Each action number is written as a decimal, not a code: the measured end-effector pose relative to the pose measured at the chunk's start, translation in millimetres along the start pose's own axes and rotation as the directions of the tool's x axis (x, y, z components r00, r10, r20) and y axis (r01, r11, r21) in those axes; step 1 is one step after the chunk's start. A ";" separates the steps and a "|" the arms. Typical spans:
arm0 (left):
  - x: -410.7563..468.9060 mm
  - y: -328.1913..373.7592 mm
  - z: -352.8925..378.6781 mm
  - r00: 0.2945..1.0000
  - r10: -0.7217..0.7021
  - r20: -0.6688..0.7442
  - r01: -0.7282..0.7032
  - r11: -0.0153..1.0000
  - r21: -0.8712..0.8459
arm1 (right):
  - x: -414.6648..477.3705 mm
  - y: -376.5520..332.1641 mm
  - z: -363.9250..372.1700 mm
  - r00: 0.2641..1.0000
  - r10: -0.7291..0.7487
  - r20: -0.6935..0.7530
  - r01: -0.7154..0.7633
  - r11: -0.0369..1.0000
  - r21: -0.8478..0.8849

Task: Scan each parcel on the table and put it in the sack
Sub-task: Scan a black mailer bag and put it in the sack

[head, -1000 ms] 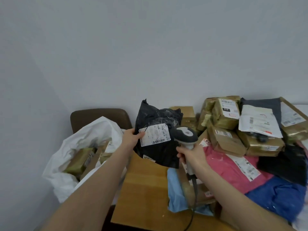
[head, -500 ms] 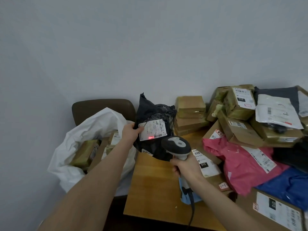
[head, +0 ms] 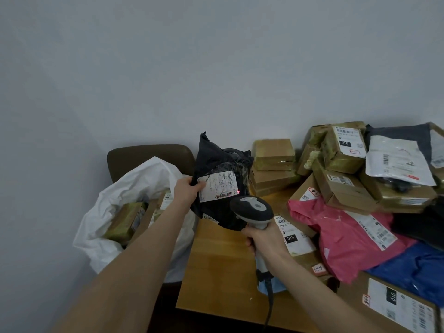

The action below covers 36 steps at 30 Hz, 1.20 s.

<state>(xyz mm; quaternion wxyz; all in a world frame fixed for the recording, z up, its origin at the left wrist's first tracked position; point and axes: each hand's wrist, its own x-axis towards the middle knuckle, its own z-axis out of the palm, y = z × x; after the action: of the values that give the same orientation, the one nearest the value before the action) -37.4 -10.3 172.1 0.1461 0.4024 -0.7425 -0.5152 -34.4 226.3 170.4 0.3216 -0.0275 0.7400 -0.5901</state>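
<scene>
Black parcel (head: 221,162), crumpled plastic, white barcode label (head: 217,186), red dot

Wooden table (head: 216,272), left part bare. Right side piled with parcels: pink mailer (head: 341,234), blue bag (head: 418,272), brown boxes stacked at the back (head: 274,164), labelled carton (head: 403,308) at the near right edge. A light-blue bag (head: 276,286) lies under the boxes.

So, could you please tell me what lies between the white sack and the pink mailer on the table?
In the head view, the black parcel held up by the left hand and the scanner in the right hand sit between them, above bare table.
</scene>
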 end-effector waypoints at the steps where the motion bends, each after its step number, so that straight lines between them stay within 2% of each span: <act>1: -0.8 0.3 0.2 1.000 0.000 -0.004 0.000 1.000 -0.009 | -1.0 -0.2 -0.3 1.000 -0.002 0.005 0.001 1.000 0.010; 12: -19.3 5.3 -2.6 0.999 0.010 -0.032 -0.012 0.999 -0.037 | -7.6 3.6 -8.7 0.999 -0.005 0.036 0.003 0.998 0.058; 26: -32.4 3.5 -16.1 0.994 0.002 -0.112 -0.009 0.998 -0.059 | -11.8 -9.0 -9.2 0.985 -0.065 0.161 0.049 0.993 0.105; 36: 0.0 -17.3 -149.3 0.937 0.117 -0.329 -0.040 0.972 0.231 | 43.7 -66.2 69.8 0.980 -0.136 0.146 0.126 0.989 0.074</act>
<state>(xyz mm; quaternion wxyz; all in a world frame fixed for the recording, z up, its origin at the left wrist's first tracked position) 64.6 -109.5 220.4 0.2471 0.4690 -0.7741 -0.3461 -55.9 128.2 203.3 0.3378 -0.1101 0.6909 -0.6297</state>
